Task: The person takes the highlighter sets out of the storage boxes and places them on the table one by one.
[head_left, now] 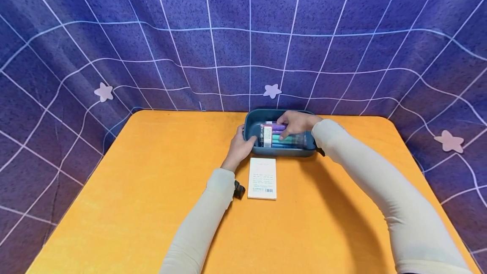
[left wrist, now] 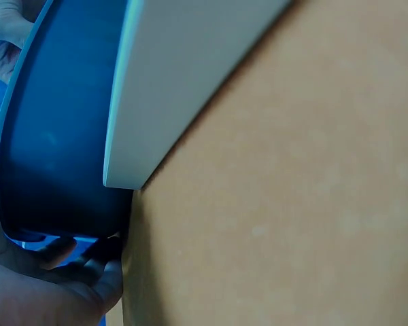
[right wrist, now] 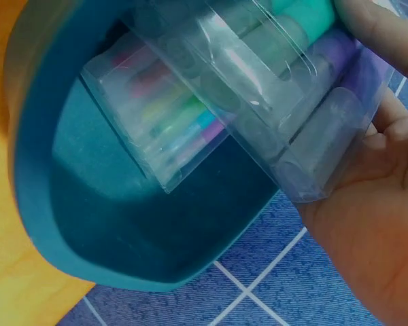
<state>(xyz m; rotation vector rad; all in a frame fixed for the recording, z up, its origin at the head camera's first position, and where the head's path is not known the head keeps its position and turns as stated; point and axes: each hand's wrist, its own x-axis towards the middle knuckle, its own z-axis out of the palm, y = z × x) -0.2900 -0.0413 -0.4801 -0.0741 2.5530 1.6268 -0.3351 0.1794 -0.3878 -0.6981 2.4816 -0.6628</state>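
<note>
A dark blue plastic bin [head_left: 253, 127] stands at the far middle of the orange table [head_left: 152, 189]. My left hand [head_left: 239, 147] grips the bin's left end, with its fingers [left wrist: 75, 261] curled against the bin wall [left wrist: 54, 136]. My right hand [head_left: 296, 124] reaches into the bin from above and grips a clear pack of coloured markers [head_left: 275, 135]. In the right wrist view the held marker pack [right wrist: 285, 95] lies tilted over the bin [right wrist: 88, 224], with the palm [right wrist: 374, 224] behind it. A second clear pack [right wrist: 156, 136] lies deeper in the bin.
A flat white box [head_left: 262, 178] with a printed label lies on the table just in front of the bin, next to my left wrist; its edge [left wrist: 183, 68] nearly touches the bin. A purple grid-patterned cloth [head_left: 243, 45] walls off the back and both sides.
</note>
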